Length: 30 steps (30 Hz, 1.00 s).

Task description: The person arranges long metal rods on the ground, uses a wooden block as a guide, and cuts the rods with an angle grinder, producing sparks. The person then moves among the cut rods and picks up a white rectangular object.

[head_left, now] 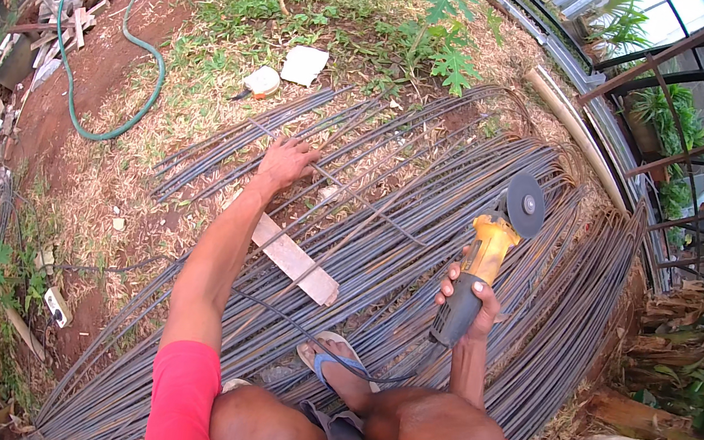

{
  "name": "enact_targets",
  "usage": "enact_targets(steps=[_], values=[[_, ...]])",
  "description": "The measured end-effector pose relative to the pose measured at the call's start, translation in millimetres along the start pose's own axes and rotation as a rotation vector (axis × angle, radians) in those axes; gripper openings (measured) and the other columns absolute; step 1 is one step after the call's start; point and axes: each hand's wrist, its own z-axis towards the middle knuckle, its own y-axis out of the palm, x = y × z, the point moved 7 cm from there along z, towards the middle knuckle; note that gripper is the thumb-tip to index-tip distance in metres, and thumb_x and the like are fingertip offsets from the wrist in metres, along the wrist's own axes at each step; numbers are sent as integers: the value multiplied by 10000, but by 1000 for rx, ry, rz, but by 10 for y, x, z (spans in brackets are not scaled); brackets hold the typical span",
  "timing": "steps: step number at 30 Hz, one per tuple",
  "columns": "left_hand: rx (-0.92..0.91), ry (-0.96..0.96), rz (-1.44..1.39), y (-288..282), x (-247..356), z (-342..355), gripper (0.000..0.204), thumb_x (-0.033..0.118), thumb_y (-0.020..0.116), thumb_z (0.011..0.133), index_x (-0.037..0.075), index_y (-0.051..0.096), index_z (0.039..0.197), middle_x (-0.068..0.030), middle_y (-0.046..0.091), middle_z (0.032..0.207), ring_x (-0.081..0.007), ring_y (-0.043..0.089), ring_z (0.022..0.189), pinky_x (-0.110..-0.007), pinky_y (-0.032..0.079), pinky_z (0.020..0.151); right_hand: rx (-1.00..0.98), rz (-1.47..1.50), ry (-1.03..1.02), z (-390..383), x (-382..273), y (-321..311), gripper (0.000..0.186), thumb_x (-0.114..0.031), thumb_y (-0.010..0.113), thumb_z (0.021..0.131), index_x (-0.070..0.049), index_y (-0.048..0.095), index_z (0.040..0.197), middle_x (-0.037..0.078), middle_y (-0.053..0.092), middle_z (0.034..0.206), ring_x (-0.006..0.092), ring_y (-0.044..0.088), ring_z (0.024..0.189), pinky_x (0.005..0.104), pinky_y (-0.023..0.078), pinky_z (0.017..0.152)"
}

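My right hand is wrapped around the dark body of a yellow and black angle grinder. The grinder is raised above the steel bars, its grey cutting disc at the top. Its black cord runs off to the left across the bars. My left hand reaches forward, fingers curled at a thin steel bar that lies crosswise over the others. Beneath both hands spreads a large bundle of long steel rebars, bent round at the far right. A flat wooden board lies among them near my left forearm.
My sandalled foot rests on the bars. A round white object and a pale square piece lie on the grass ahead. A green hose curves at left, near a power strip. A metal frame stands at right.
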Motion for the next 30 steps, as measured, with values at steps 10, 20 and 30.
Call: enact_targets(steps=[10,20,30], values=[[290,-440,-177,-956,-1128,-1602,248,329,595,1077,146,720,1189,-159,706,758,-305,689,637,-449,527,589,-24,-29,3,56,130,35,784,-201,692,829,-29,362,1520,149,601,1028,247,652,814,381,626,669],[552,-477,-709,-468,1099,-2058,175,136,747,935,20,778,1063,-179,670,910,-364,655,902,-487,517,836,-39,-116,21,9,210,166,796,-235,696,826,-35,362,1520,137,585,1034,229,641,806,377,613,663],[541,-452,-812,-166,1489,-1357,150,115,687,944,-13,748,993,-244,686,951,-451,671,933,-544,528,850,-81,-67,1,-127,144,232,757,-224,684,873,-7,358,1521,147,581,1045,220,639,803,358,627,653]])
